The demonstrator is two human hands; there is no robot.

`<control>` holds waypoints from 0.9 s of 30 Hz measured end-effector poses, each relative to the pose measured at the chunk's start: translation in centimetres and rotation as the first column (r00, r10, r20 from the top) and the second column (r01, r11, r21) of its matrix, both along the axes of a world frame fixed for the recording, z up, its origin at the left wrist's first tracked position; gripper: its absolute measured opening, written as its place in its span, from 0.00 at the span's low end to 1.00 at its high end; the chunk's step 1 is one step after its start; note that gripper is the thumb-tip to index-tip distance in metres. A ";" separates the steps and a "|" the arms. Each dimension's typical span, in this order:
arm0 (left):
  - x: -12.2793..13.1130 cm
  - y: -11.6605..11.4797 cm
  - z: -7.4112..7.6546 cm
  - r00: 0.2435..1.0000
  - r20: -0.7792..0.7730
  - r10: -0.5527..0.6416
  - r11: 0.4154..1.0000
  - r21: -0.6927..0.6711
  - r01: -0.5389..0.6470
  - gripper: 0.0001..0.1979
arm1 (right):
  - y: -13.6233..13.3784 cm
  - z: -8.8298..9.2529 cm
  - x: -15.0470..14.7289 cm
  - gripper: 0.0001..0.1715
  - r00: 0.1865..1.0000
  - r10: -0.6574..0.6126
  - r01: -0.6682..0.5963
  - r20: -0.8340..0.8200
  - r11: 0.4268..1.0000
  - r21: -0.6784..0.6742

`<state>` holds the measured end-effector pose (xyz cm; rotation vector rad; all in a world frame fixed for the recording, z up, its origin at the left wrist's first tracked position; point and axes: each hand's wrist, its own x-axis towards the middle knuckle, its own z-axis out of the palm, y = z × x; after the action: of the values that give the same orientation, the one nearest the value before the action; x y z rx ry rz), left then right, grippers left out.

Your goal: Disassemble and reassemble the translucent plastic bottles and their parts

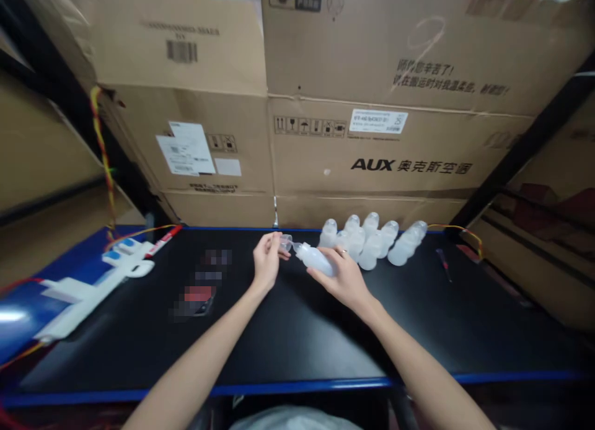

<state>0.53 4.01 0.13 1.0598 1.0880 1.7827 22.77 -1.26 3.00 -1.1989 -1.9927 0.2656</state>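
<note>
- Left hand [266,264]: reaches in from the near left, forearm slanting toward the far centre; the wrist is bent slightly upward, and the fingers curl to the right. Thumb and fingertips pinch a small, clear, dome-shaped plastic cap [286,244].
- Right hand [348,278]: reaches in from the near right, forearm slanting inward to the left. The fingers lie over the far side and the thumb along the near side of a milky, translucent plastic squeeze bottle [320,261], closed around its body. A ring shows on one finger.
- Bottle in hand: held between the two hands, above the centre of the table, tilted with its narrow nozzle pointing left toward the cap. The cap is just beside the nozzle; whether they touch cannot be told.
- Both arms: stretched forward, converging so that the hands nearly meet.
- Capped, milky plastic bottles [370,255]: stand upright in a close cluster at the far right of centre, beyond the right hand.
- Black, flat tabletop [297,349]: extends beneath both hands, with a blue near edge.
- White plastic power strip [100,290]: lies at the left.
- Slender, dark screwdriver-like tool [444,265]: lies right of the cluster.
- Brown cardboard panels [320,176]: stand upright along the far side.
</note>
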 end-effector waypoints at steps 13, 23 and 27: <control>-0.1 -1.5 0.9 0.941 -0.154 -0.302 0.947 0.062 0.314 0.26 | -0.1 -0.6 -0.2 0.30 0.998 0.055 -0.053 -0.017 0.990 0.130; -0.3 -1.7 1.2 0.866 -0.087 -0.492 0.865 0.064 0.498 0.26 | 0.0 -0.6 -1.3 0.32 0.856 0.062 -0.243 -0.513 0.925 -0.294; -0.8 -1.9 2.1 0.812 -0.034 -0.583 0.808 0.079 0.583 0.27 | -0.1 -0.7 -2.0 0.36 0.634 -0.032 -0.614 -0.773 0.587 -0.528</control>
<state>-0.27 2.11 2.21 1.2864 0.5899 1.3262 20.76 -1.36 2.26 -0.9058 -1.3143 1.6789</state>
